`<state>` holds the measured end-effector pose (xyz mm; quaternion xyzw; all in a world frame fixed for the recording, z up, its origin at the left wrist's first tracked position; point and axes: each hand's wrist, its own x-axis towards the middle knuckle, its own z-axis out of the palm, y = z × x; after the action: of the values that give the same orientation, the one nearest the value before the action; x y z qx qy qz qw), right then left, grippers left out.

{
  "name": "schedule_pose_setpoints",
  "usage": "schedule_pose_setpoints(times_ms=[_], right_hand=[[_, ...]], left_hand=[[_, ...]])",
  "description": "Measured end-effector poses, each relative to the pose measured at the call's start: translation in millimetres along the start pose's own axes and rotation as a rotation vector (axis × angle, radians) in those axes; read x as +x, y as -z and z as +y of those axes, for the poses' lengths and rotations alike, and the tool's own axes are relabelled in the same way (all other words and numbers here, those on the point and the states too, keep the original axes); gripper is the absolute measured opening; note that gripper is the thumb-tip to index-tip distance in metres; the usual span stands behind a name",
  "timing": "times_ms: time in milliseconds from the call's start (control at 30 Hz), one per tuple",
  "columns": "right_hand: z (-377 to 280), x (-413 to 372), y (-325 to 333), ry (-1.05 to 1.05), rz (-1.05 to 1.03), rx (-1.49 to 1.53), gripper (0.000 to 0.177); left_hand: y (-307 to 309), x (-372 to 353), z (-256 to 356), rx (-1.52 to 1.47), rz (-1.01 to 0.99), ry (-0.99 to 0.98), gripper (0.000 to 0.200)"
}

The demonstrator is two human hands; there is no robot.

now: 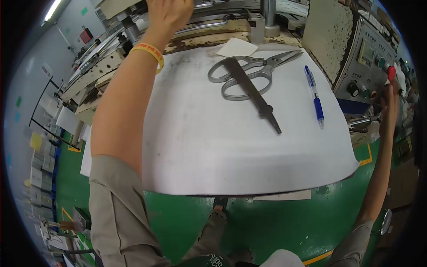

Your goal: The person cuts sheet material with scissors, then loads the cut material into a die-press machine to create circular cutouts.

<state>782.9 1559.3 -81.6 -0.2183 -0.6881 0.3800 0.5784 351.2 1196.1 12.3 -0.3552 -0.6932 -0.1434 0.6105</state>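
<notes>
Left hand at 12 o'clock on machine bars; grip cut off, can't tell. Right hand at 3 o'clock, fingertips by red knob; grip unclear. Scissors and pen on counter.

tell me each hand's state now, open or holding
Left hand: raised to the machine, partly out of frame; cannot be told.
Right hand: at the red knob on the control panel; grip unclear.

left hand at machine | right hand at control panel | scissors, pen on table
</notes>
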Motion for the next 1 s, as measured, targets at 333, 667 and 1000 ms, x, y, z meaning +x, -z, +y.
schedule_pose_setpoints(times_ms=[333,667,1000], right_hand=[[67.9,-23.5,-0.7,-0.302,-0.127,0.562,0.057],[92.4,-31.2,12.2,-0.311,0.072,0.589,0.050],[84.9,-36.8,12.7,-0.268,0.155,0.534,0.047]], left_hand=[[-16.7,3.3,0.1,-0.072,0.032,-0.071,0.055],[2.5,-76.7,-255.3,-0.389,-0.252,0.798,0.047],[-21.5,-89.0,-301.8,-0.311,-0.895,0.635,0.066]])
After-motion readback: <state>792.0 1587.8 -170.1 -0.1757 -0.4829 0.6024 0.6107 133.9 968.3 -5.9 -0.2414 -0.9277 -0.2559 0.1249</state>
